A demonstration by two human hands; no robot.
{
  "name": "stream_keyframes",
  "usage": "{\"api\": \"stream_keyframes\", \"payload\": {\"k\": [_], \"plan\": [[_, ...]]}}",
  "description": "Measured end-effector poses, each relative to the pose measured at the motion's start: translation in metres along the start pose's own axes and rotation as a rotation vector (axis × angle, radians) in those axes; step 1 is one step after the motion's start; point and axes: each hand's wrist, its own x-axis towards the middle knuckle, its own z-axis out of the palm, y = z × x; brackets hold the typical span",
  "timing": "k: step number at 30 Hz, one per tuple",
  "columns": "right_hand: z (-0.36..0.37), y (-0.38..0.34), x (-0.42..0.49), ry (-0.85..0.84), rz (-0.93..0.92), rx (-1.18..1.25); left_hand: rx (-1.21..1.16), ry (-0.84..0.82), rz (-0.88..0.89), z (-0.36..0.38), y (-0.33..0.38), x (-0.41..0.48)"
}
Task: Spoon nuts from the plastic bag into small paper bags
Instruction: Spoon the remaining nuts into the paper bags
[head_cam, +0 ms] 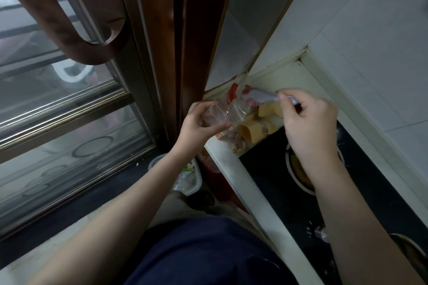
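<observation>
Head view, left to right: the left hand [199, 122] grips the clear plastic bag [228, 112] by its mouth at the counter [234, 169] corner. Small paper bags [251, 131] stand just beside it. The right hand [310, 122] pinches a spoon [260, 97] over the bag. Scooping seems under way; next, carry nuts level to a paper bag.

Both bare forearms reach forward, well apart. The left hand [199, 122] is turned palm-right, fingers and thumb curled in a grip. The right hand [310, 120] is held back-up, knuckles raised, its thumb and forefinger pinched together at the fingertips [281, 97].
</observation>
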Motion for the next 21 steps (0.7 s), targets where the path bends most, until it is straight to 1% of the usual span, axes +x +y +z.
{"api": "stream_keyframes", "payload": {"k": [2, 4, 7, 11, 12, 13, 15, 18, 21], "plan": [[0.002, 0.002, 0.009, -0.003, -0.051, -0.088, -0.012, 0.015, -0.042, -0.002, -0.005, -0.001], [0.009, 0.002, 0.019, -0.094, -0.113, -0.160, -0.025, 0.021, -0.085, -0.004, -0.009, -0.003], [0.035, 0.003, 0.036, -0.298, -0.199, -0.306, -0.004, 0.023, -0.137, -0.008, -0.016, -0.004], [0.077, 0.004, 0.058, -0.668, -0.185, -0.500, -0.008, 0.032, -0.204, -0.012, -0.023, -0.006], [0.084, 0.003, 0.061, -0.709, -0.214, -0.526, -0.007, 0.035, -0.221, -0.013, -0.025, -0.006], [0.089, 0.003, 0.062, -0.720, -0.245, -0.536, -0.003, 0.036, -0.236, -0.014, -0.027, -0.006], [0.094, 0.005, 0.064, -0.749, -0.251, -0.514, 0.007, 0.034, -0.262, -0.015, -0.030, -0.006], [0.101, 0.012, 0.066, -0.844, -0.217, -0.472, 0.016, 0.026, -0.278, -0.017, -0.035, -0.006], [0.111, 0.025, 0.068, -0.880, -0.149, -0.387, -0.009, 0.012, -0.329, -0.018, -0.040, -0.006]]}}
